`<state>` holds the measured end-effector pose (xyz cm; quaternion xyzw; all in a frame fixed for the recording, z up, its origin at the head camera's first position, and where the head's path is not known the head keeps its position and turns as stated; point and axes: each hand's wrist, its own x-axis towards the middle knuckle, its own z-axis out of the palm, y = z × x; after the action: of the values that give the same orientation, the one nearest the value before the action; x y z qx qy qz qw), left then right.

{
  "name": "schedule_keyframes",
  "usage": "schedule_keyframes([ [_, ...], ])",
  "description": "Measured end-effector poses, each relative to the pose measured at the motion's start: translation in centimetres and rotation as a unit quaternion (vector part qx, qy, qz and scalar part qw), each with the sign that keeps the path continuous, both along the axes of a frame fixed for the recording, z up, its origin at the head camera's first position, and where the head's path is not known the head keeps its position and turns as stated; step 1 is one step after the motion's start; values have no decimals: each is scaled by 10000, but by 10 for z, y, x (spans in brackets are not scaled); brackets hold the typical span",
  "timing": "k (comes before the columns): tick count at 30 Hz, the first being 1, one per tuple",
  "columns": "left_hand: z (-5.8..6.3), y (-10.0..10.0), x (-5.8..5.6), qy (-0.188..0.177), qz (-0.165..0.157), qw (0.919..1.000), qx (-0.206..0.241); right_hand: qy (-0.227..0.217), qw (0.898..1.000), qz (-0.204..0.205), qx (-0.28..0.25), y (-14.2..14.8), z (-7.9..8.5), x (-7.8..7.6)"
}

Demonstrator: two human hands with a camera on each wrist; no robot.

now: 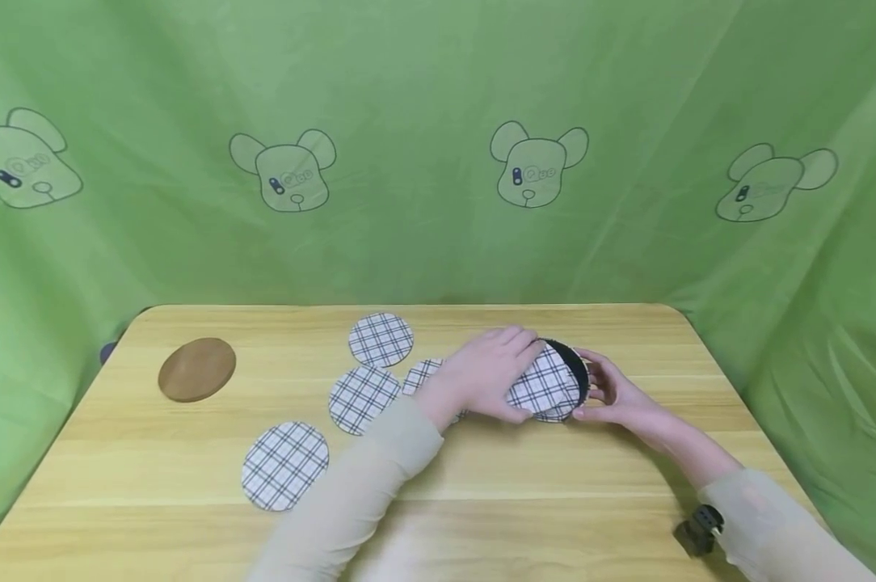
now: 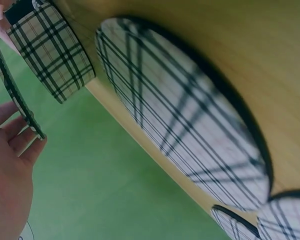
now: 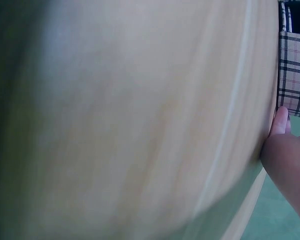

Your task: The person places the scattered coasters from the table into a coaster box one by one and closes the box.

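My left hand [image 1: 490, 373] pinches a round plaid coaster [image 1: 543, 381] by its edge, fingers on the far side and thumb near. The left wrist view shows this coaster [image 2: 12, 85] tilted on edge beside a round plaid holder [image 2: 55, 55]. That holder, with a black inside [image 1: 575, 370], stands on the table, partly covered by the coaster in the head view. From the right, my right hand [image 1: 616, 396] grips the holder's side, its thumb near the base. In the right wrist view, the plaid wall [image 3: 295, 72] is at the right edge, above the hand [image 3: 292, 160].
Several more plaid coasters lie on the wooden table [image 1: 554, 501]: one at the back [image 1: 381, 339], one in the middle [image 1: 364, 399], one nearer the front [image 1: 285, 466]. Another coaster [image 1: 419, 373] is partly behind my left hand. A brown disc [image 1: 196, 369] lies at the left.
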<state>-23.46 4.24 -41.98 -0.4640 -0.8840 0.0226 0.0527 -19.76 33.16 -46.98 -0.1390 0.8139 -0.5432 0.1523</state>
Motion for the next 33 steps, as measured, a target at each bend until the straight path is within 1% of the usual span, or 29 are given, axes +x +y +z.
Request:
schedule_keyframes([
  [4, 0, 8, 0, 21, 24, 10000, 0, -15, 10000, -24, 38, 1, 0, 0],
  [10, -5, 16, 0, 47, 122, 9998, -141, -11, 10000, -12, -5, 1, -1, -1],
  [17, -6, 21, 1, 54, 194, 9995, -249, -8, 10000, 1, -74, -1, -1, -1],
  [21, -9, 24, -1, 72, 248, 9994, -248, 24, 10000, 14, -79, -1, -1, -1],
  [28, -10, 32, -2, -12, 312, 9993, -182, 0, 10000, 7, -51, 0, -2, -1],
  [33, -11, 36, -3, -67, 367, 9991, -215, -33, 10000, 15, -31, -1, 0, -1],
])
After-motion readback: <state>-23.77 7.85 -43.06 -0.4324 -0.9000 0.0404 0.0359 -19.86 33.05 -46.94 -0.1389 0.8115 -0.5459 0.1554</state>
